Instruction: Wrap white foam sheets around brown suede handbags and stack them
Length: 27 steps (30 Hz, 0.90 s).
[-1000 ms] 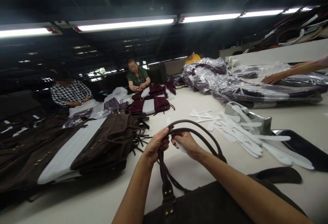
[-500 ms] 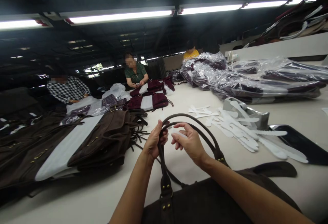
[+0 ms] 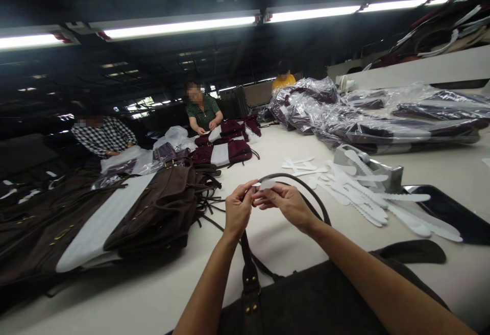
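Note:
A dark brown bag (image 3: 317, 299) lies on the pale table right in front of me, its looped handles (image 3: 302, 187) standing up. My left hand (image 3: 238, 211) is closed round the top of the handles. My right hand (image 3: 286, 203) pinches a small white strip (image 3: 267, 185) against the same spot, fingertips meeting those of the left. Both hands hover over the table just beyond the bag.
A pile of white serrated strips (image 3: 367, 197) lies by a grey tape dispenser (image 3: 377, 171) at right, with a black tray (image 3: 451, 212) beside them. Brown bags (image 3: 115, 212) are stacked at left, plastic-wrapped bags (image 3: 363, 120) at back right. Other people (image 3: 202, 108) sit across the table.
My hands have come together at the top of the handles, with the white strip now pinched between them. Another person's arm at right has gone from view.

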### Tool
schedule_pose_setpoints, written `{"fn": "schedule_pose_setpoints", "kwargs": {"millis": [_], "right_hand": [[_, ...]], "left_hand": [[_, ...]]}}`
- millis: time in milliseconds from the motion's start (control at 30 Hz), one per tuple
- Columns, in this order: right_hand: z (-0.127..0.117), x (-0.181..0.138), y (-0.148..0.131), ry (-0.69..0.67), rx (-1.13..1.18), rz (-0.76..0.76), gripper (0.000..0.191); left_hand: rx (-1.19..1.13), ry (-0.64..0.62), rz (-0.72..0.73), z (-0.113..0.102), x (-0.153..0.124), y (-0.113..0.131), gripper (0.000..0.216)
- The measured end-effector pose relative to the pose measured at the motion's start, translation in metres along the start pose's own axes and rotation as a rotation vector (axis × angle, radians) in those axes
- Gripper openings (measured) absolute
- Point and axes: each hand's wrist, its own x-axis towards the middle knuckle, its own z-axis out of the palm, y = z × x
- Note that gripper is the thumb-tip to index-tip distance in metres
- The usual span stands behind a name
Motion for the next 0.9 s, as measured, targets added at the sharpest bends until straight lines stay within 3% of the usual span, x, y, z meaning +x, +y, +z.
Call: {"fn": "schedule_pose_setpoints", "kwargs": {"millis": [100,167,400,600,900], "right_hand": [[-0.009,0.003,0.001,0.2,-0.334,-0.172,0.032],[-0.012,0.005,0.0,0.251,-0.333,-0.239,0.031],[-0.007,0.002,0.001,-0.013,0.059,0.058,0.038],[-0.001,-0.001,0.005,0.072,0.162,0.096,0.035],[-0.003,0.0,0.008,0.031,0.343,0.262,0.032]], "left_hand": [[0.127,0.024,0.173,0.005,-0.004,0.003,0.025],[0.162,0.029,0.23,0.007,-0.006,0.006,0.024],[0.242,0.025,0.248,0.006,-0.011,0.013,0.024],[0.361,0.03,0.373,0.004,-0.013,0.018,0.019],[0.437,0.078,0.424,0.001,-0.015,0.014,0.024]]}}
